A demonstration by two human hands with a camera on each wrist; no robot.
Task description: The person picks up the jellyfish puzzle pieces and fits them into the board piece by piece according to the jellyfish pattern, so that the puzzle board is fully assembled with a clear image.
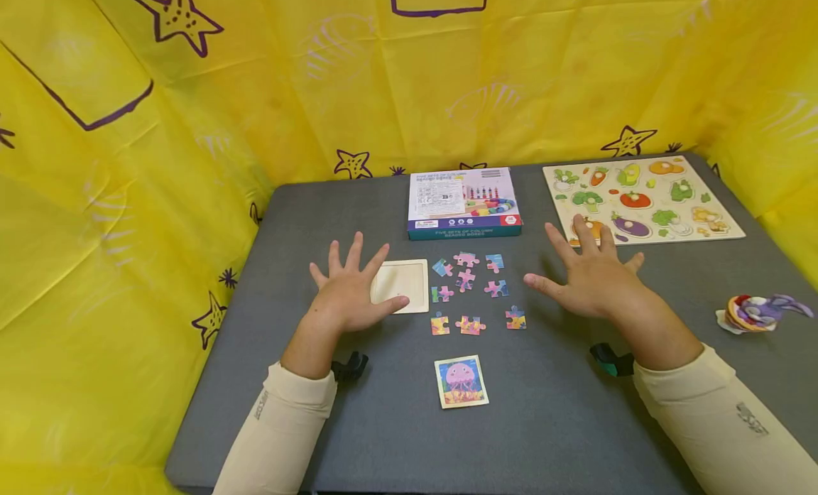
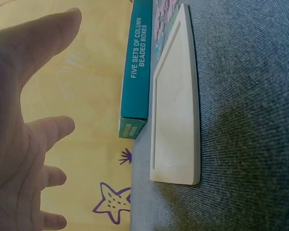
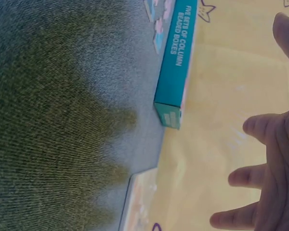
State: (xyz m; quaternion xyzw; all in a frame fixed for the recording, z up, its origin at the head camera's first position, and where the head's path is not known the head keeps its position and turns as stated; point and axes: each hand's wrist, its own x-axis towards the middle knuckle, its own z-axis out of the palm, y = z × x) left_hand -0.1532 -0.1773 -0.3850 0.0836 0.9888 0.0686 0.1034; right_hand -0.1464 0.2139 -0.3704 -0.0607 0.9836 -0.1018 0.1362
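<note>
My left hand (image 1: 348,296) hovers with spread fingers over the left part of a shallow wooden puzzle tray (image 1: 415,287), holding nothing. The tray's bare inside (image 2: 176,110) shows in the left wrist view. To the right of the tray lie several loose jigsaw pieces (image 1: 471,326) in pink, blue and yellow. My right hand (image 1: 594,275), fingers also spread and holding nothing, is above the table to the right of the pieces. Its fingertips overlap the vegetable board in the head view. A small jellyfish picture card (image 1: 461,382) lies nearer to me, below the pieces.
A boxed bead set (image 1: 464,204) lies behind the pieces. At the back right is a wooden vegetable puzzle board (image 1: 645,200). A small basket-like item with purple parts (image 1: 757,314) sits at the right. Yellow patterned cloth (image 1: 415,90) hangs around the grey table (image 1: 530,438).
</note>
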